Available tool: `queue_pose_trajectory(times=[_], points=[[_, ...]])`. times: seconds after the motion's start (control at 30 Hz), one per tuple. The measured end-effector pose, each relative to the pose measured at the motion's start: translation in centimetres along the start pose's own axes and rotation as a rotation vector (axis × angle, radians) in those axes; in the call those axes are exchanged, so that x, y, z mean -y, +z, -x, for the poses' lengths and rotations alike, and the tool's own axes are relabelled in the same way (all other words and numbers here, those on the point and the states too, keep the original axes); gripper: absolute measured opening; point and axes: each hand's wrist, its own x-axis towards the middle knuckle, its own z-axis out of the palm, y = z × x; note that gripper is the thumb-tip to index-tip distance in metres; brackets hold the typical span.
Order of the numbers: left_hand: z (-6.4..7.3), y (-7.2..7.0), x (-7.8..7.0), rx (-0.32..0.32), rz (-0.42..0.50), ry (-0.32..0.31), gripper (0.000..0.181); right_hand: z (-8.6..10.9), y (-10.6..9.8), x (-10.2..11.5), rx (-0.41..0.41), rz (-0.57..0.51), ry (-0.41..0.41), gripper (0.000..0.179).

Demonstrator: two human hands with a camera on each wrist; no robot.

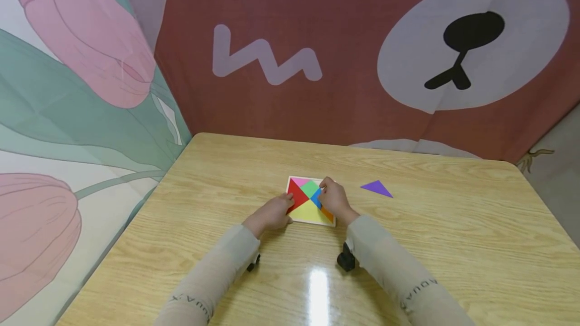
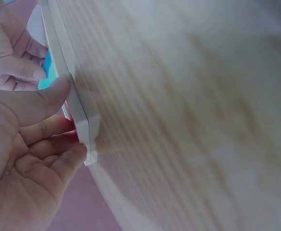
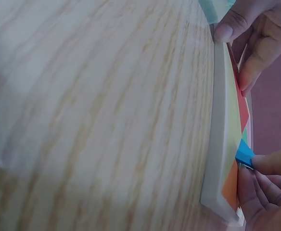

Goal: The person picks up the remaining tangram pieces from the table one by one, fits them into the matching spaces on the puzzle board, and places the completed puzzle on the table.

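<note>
A tangram tray (image 1: 312,223) with a white rim lies on the table, holding red (image 1: 295,196), yellow (image 1: 311,212), green (image 1: 309,187), pink (image 1: 300,181) and orange (image 1: 328,215) pieces. My left hand (image 1: 272,212) grips its left side, thumb against the front edge and fingertips over the red triangle. Between thumb and fingers, my right hand (image 1: 335,198) pinches a small blue tangram piece (image 3: 245,154). That piece looks tilted above the tray's right part, beside the orange one. Part of the tray's right side is hidden behind the right hand.
On the table right of the tray lies a purple triangle (image 1: 378,189), apart from both hands. The wooden table (image 1: 235,165) ends at a printed cloth (image 1: 272,114) behind it. Another patterned cloth (image 1: 113,139) hangs along the left side.
</note>
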Motion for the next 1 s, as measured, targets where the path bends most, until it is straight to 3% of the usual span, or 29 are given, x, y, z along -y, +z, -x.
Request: queue_pose_trajectory(times=[0.27, 0.6, 1.0], points=[[0.05, 0.12, 0.06, 0.008, 0.008, -0.010, 0.051, 0.08, 0.03, -0.41, 0.003, 0.062, -0.031, 0.021], [-0.04, 0.10, -0.07, 0.008, 0.004, -0.003, 0.052, 0.13, -0.03, -0.57, 0.037, 0.241, 0.012, 0.024], [-0.03, 0.08, 0.09, 0.002, 0.020, -0.005, 0.051, 0.05, -0.11, -0.66, 0.052, 0.208, 0.019, 0.032]])
